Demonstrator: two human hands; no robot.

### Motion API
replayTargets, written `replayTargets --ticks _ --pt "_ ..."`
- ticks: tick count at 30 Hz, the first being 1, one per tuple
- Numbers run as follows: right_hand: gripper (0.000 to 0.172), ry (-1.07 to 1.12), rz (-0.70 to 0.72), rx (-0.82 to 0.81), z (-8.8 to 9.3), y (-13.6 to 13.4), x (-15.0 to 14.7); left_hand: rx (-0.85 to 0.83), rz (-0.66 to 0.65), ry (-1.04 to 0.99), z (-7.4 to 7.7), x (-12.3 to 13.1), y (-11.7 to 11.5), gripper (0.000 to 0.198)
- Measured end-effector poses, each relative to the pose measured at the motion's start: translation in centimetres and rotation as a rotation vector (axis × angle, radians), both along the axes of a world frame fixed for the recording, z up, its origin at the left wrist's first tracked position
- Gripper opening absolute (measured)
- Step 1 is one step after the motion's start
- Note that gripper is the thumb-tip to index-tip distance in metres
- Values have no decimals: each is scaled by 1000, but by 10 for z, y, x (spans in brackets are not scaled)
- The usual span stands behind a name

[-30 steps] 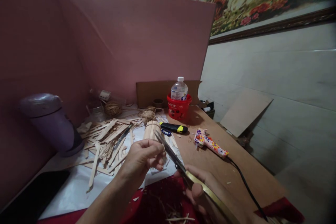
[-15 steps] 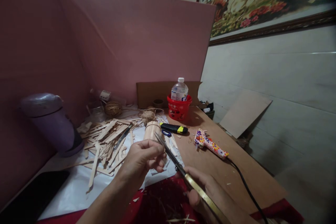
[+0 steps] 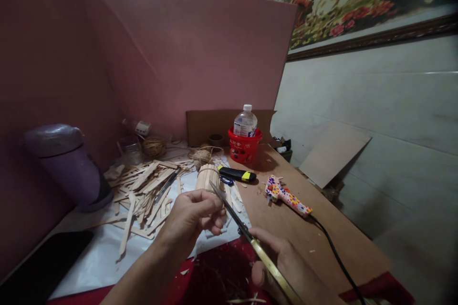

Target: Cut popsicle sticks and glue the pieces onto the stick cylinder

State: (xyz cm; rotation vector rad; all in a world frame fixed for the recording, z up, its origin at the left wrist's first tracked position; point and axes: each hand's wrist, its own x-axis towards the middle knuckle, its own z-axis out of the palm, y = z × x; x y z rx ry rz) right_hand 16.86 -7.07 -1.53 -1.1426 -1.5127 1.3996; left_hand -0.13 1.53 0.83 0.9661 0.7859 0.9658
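Note:
My right hand (image 3: 286, 257) is wrapped round the gold handle of a pair of scissors (image 3: 234, 215). The dark blades look nearly together and point up and to the left, passing beside the fingertips of my left hand (image 3: 193, 212). That left hand is closed in a pinch; whatever sits between thumb and finger is too small or hidden to make out. Just beyond it stands a small barrel-like bundle of wooden sticks (image 3: 206, 178), with a band round its upper part. Its lower part is hidden by my left hand.
Loose craft sticks (image 3: 150, 183) lie heaped on white paper at left, near a purple tumbler (image 3: 67, 167) and black phone (image 3: 46, 264). Behind are twine balls (image 3: 202, 157) and a red bucket (image 3: 245, 147). A box cutter (image 3: 236, 174) and corded glue gun (image 3: 286, 196) lie at right.
The scissors and my right hand have shifted very slightly left. My left hand keeps its pinch in nearly the same place; the camera view has moved a little.

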Motion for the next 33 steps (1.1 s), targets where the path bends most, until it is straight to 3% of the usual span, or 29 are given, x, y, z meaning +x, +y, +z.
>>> replayTargets --ticks 4,9,11,15,17,21,25,28,31,33 --pt "62 101 -69 -89 -10 -1 -9 5 -1 -4 -1 0 0 16" --pt "67 133 -142 12 -11 7 0 18 -11 -31 -1 0 3 15" --pt "58 -3 -212 58 -7 11 16 19 -1 -44 -2 -1 4 15" --pt "28 -548 -450 213 -2 12 44 19 26 -85 -2 -1 6 15" --pt "13 -765 -445 244 -4 10 47 9 42 -100 -1 1 5 15" --pt "25 -990 -388 269 -5 8 35 4 83 -100 0 2 3 17" --pt "29 -1170 -355 310 9 10 19 27 109 -53 -2 -2 6 20" --pt "22 -1307 -301 365 21 10 14 55 85 -35 -1 -5 8 21" --pt "19 -1242 -270 448 26 12 13 87 40 -33 0 -5 7 21" --pt "25 -953 -294 451 27 17 9 149 16 -43 -1 -3 5 19"
